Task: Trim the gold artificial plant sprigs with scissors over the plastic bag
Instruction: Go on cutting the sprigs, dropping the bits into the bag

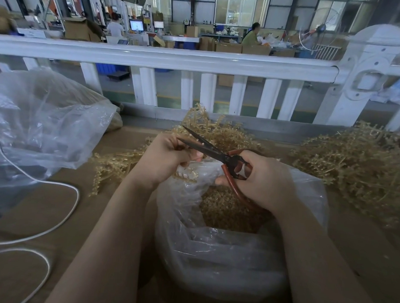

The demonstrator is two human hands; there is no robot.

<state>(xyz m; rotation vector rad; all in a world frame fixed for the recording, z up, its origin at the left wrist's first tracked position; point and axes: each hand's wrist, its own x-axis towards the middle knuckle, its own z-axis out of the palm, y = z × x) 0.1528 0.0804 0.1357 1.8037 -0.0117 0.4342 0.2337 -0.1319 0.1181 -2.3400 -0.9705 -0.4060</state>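
At the far left I saw a large clear bag (pixel 43 123) lying crumpled on the brown table (pixel 101 216), and a white cord (pixel 65 214) curved across the near left part of the table. A little to the right, a gold sprig (pixel 110 164) lay on the table, its far end reaching under my left hand (pixel 169 159). This hand had the fingers curled and it pinched a small gold piece near the blades; how much of the sprig it held I could not tell, because the fingers covered it. Right beside it, the scissors (pixel 208 149) stood with the dark blades parted, their tips pointing far and left, just above the left fingers. My right hand (pixel 259 178) gripped the red handles, fingers passed through the loop and closed around it. Both hands were above the plastic bag (pixel 213 253), which stood open in the near middle with many gold cuttings inside. Behind the hands was a heap of sprigs (pixel 218 131), and a bigger pile (pixel 357 166) lay at the right. I judged that the cutting step was in hand, with the blades ready. The next move, I think, called for closing the blades on the stem while keeping the left fingertips away from the edge, so that the piece falls into the bag.
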